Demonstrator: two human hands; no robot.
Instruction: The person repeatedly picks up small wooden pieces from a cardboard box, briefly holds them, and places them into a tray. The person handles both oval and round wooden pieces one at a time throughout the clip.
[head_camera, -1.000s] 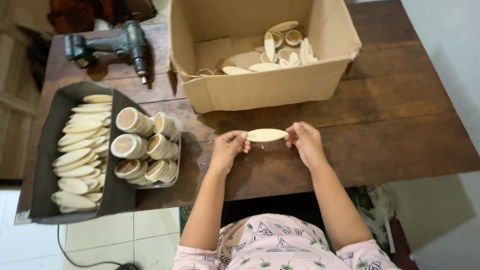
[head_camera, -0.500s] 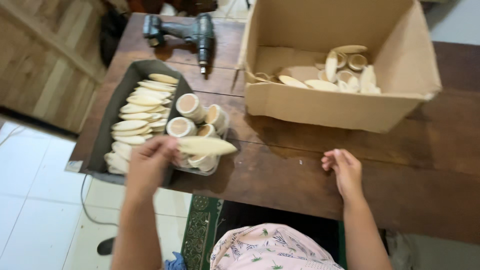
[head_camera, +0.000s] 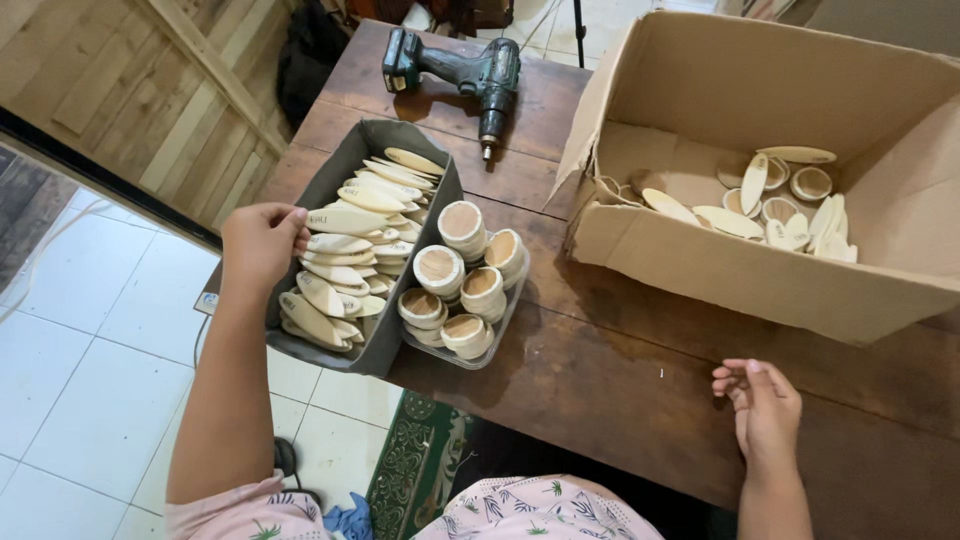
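The left hand (head_camera: 258, 243) reaches over the near rim of a grey tray (head_camera: 330, 180) at the left end of the wooden counter (head_camera: 620, 390). Its fingers (head_camera: 298, 225) pinch the end of 1 pale wooden oval piece (head_camera: 345, 220), which lies on top of the row of similar pieces filling the tray. The thumb is hidden behind the hand, so the exact grip is hard to make out.

Just beside the tray, touching its right wall, a clear plastic tub (head_camera: 462, 355) holds stacks of round wooden cups (head_camera: 440, 268); how many lie beneath the top layer cannot be seen.

The right hand (head_camera: 765, 410) rests on the counter near its front edge, well apart from the tray, fingers loosely curled and holding nothing.

A large cardboard box (head_camera: 740, 280) stands open at the right, cut off by the picture's top and right edges. More oval pieces and cups (head_camera: 790, 195) lie heaped inside, some hidden by the front wall.

A dark cordless drill (head_camera: 465, 75) lies at the far side of the counter, behind the tray.
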